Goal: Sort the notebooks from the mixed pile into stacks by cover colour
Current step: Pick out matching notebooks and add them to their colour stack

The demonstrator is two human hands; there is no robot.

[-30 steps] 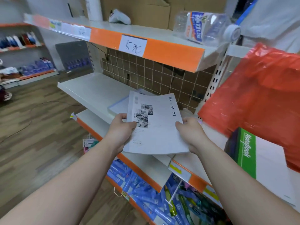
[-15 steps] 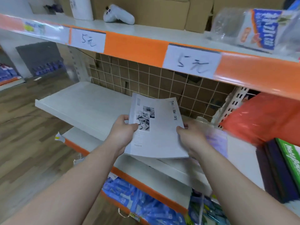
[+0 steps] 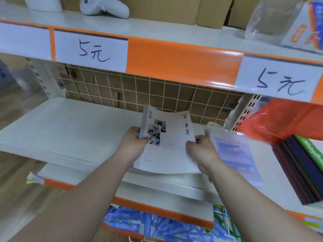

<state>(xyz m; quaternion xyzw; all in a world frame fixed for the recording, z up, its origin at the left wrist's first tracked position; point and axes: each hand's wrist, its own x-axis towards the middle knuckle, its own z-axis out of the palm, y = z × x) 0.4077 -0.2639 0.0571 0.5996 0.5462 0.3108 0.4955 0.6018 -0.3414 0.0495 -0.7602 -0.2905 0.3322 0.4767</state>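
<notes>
Both of your hands grip the white notebook (image 3: 167, 151), which is held tilted above the middle shelf (image 3: 70, 130) near the centre of view. Your left hand (image 3: 133, 145) curls round its 9 o'clock edge, with the thumb on the cover beside the small black-and-white photo print. Your right hand (image 3: 201, 151) pinches the 3 o'clock edge, just below the vertical title lettering. The cover bows a little between the two grips.

At 3 o'clock of it, just beside your right hand, a pale blue notebook (image 3: 236, 154) lies flat on the same shelf. Further toward 3 o'clock sits a stack of dark notebooks (image 3: 293, 172) with a green notebook (image 3: 312, 151) on its far side. The stack's back end is hidden by a red plastic bag (image 3: 279, 119) at 2 o'clock.

At 12 o'clock the upper shelf's orange edge carries a handwritten price label (image 3: 90, 49). A white game controller (image 3: 104, 7) rests on top at 11 o'clock.
</notes>
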